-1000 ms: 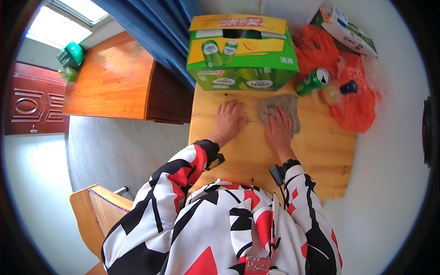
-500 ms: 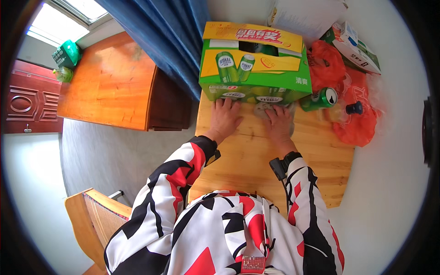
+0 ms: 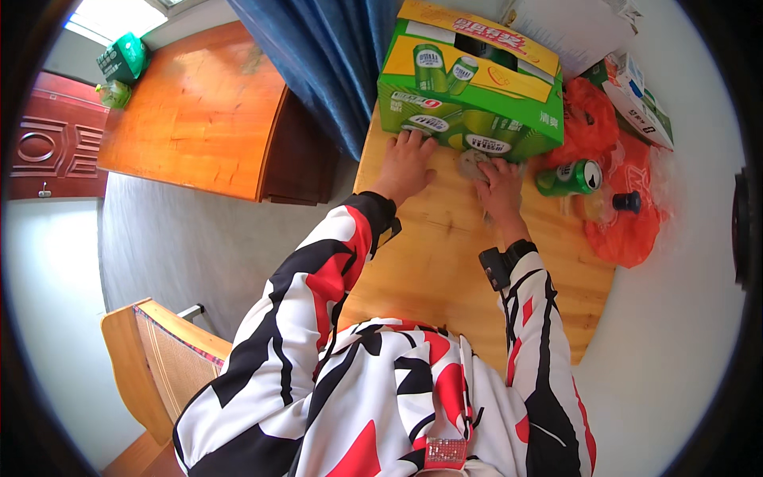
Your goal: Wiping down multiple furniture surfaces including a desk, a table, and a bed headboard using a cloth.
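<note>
My left hand (image 3: 407,162) lies flat on the wooden table (image 3: 445,262), its fingertips touching the lower edge of a green and yellow cardboard box (image 3: 469,87) printed with cans. My right hand (image 3: 502,184) presses down on a grey cloth (image 3: 470,164) right in front of the same box; most of the cloth is hidden under the fingers. A dark watch sits on my right wrist.
A green can (image 3: 569,178) lies on its side right of my right hand, beside a clear bottle with a black cap (image 3: 626,202) and orange plastic bags (image 3: 628,222). A blue curtain (image 3: 334,56) hangs left of the box. A wooden desk (image 3: 199,119) and chair (image 3: 151,358) stand to the left.
Both hands have slid forward across the table toward the box, the right one carrying the cloth with it. The view has shifted so the box sits closer.
</note>
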{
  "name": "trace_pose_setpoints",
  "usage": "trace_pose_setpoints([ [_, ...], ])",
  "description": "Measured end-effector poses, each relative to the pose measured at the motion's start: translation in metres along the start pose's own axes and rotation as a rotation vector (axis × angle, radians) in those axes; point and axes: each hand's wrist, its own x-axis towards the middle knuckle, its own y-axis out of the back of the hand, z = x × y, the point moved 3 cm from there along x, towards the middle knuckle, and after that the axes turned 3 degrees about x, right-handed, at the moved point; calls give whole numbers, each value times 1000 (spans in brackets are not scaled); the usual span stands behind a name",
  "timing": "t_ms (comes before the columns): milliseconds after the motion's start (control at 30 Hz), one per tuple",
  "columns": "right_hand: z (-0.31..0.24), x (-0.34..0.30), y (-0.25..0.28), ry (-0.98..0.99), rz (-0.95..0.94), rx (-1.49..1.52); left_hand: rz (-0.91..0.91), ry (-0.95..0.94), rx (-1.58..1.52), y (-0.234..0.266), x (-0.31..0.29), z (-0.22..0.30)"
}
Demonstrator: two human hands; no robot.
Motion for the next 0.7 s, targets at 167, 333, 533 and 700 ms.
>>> trace_pose_setpoints([
  [167,-17,-32,-6,52,140,-84,279,200,-62,2,-58,-25],
  [333,-86,-49,-27,31,-40,-171,127,780,-350,-1,-123,-35],
  [533,-172,23,-80,346,-98,69,175,823,-209,-48,-125,-65],
  [700,-128,12,-59,333,-100,-67,8,1015,-280,-11,-112,-44],
])
